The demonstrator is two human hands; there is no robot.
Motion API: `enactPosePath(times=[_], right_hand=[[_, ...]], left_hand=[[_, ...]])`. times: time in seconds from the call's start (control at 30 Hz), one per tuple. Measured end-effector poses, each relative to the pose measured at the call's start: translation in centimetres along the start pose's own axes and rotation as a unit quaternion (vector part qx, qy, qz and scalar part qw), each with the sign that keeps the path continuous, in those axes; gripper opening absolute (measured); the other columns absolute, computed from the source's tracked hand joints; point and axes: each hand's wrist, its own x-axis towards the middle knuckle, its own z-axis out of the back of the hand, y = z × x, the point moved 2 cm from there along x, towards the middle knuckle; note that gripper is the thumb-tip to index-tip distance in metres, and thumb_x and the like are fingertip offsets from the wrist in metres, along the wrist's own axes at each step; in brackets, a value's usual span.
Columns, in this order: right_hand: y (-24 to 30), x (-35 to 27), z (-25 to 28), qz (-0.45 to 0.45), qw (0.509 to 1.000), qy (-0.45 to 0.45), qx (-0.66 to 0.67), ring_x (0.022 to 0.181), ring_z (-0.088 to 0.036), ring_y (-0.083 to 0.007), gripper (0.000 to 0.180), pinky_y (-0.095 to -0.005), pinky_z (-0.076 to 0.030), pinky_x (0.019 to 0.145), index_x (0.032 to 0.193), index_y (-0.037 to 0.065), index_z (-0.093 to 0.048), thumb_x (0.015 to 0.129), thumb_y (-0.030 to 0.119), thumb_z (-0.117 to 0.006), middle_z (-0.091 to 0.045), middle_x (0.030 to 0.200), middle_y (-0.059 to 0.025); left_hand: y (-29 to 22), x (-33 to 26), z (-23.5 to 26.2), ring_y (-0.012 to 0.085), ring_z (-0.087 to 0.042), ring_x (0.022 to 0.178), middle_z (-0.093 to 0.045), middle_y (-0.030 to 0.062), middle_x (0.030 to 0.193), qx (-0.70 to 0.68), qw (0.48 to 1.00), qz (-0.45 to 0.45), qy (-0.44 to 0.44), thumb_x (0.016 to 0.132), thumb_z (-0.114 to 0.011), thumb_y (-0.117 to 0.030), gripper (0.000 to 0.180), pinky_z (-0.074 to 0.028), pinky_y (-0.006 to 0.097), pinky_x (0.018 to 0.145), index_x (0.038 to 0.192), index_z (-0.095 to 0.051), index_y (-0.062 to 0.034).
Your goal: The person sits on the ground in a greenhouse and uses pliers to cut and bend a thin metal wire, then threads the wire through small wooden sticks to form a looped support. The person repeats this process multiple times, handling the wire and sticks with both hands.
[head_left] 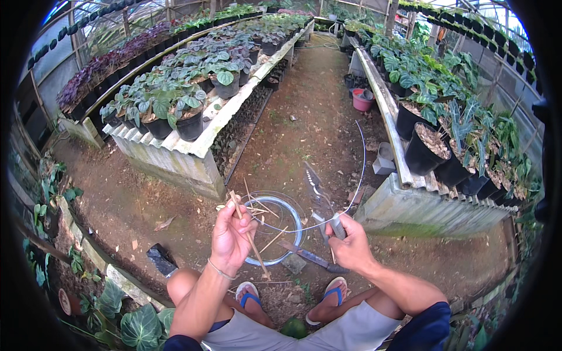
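My left hand is closed, pinching a thin bamboo stick that slants down toward the ground. A thin wire bends in a wide arc from the right past my right hand to the fingers of my left. In my closed right hand is a grey-handled cutting tool, its long dark part pointing up and away, its exact kind unclear. Below, a coil of clear or silvery wire lies on the soil among several bamboo slivers. A knife with a dark handle rests across the coil's near right edge.
Potted leafy plants crowd a corrugated bench on the left. More dark pots line the right bench. A dirt path runs between them. A pink pot and a grey container stand beside the right bench.
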Motion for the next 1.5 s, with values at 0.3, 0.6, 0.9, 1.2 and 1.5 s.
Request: enactPosePath(times=[0.3, 0.6, 0.9, 1.2, 1.5], right_hand=[[3.0, -0.3, 0.8, 0.277, 0.875, -0.106, -0.384, 0.106, -0.061, -0.0338, 0.02, -0.0481, -0.048, 0.09, 0.097, 0.004, -0.065, 0.077, 0.002, -0.066, -0.061, 0.134, -0.0193], [3.0, -0.6, 1.0, 0.275, 0.837, -0.111, -0.461, 0.108, -0.058, -0.0327, 0.019, -0.0538, -0.04, 0.092, 0.096, 0.009, -0.065, 0.079, 0.015, -0.068, -0.063, 0.123, -0.013], [2.8, -0.3, 1.0, 0.281, 0.835, -0.095, -0.464, 0.108, -0.06, -0.0309, 0.018, -0.0537, -0.041, 0.094, 0.095, 0.01, -0.063, 0.079, 0.017, -0.069, -0.062, 0.118, -0.0119], [2.6, -0.2, 1.3, 0.24, 0.884, -0.07, -0.396, 0.102, -0.061, -0.0311, 0.026, -0.0489, -0.042, 0.091, 0.096, 0.009, -0.063, 0.072, 0.008, -0.075, -0.062, 0.116, -0.013], [2.7, -0.3, 1.6, 0.201, 0.917, -0.056, -0.339, 0.1, -0.062, -0.0333, 0.032, -0.0455, -0.043, 0.086, 0.094, 0.007, -0.061, 0.065, -0.003, -0.071, -0.06, 0.109, -0.0129]], left_hand=[[-0.4, 0.0, -0.3, 0.0101, -0.059, 0.072, -0.071, 0.0039, 0.094, 0.001, 1.0, -0.005, 0.009, 0.105, -0.062, -0.018, 0.018, -0.046, 0.023, 0.06, 0.118, -0.065, -0.0061], [-0.6, -0.1, -0.6, 0.0097, -0.058, 0.072, -0.07, 0.0038, 0.094, 0.0, 1.0, -0.01, 0.019, 0.106, -0.061, -0.017, 0.016, -0.046, 0.023, 0.06, 0.117, -0.064, -0.006], [-0.6, -0.1, -0.8, 0.0094, -0.057, 0.073, -0.07, 0.0036, 0.093, 0.0, 1.0, -0.008, 0.013, 0.106, -0.061, -0.017, 0.016, -0.046, 0.022, 0.06, 0.117, -0.064, -0.0057], [-0.5, 0.0, -0.6, 0.0098, -0.057, 0.072, -0.07, 0.0043, 0.094, 0.0, 1.0, -0.006, 0.021, 0.106, -0.061, -0.017, 0.017, -0.046, 0.023, 0.061, 0.117, -0.064, -0.0053], [-0.3, 0.0, -0.7, 0.0098, -0.057, 0.072, -0.07, 0.0042, 0.093, 0.004, 1.0, -0.006, 0.017, 0.106, -0.061, -0.017, 0.016, -0.046, 0.023, 0.06, 0.116, -0.065, -0.005]])
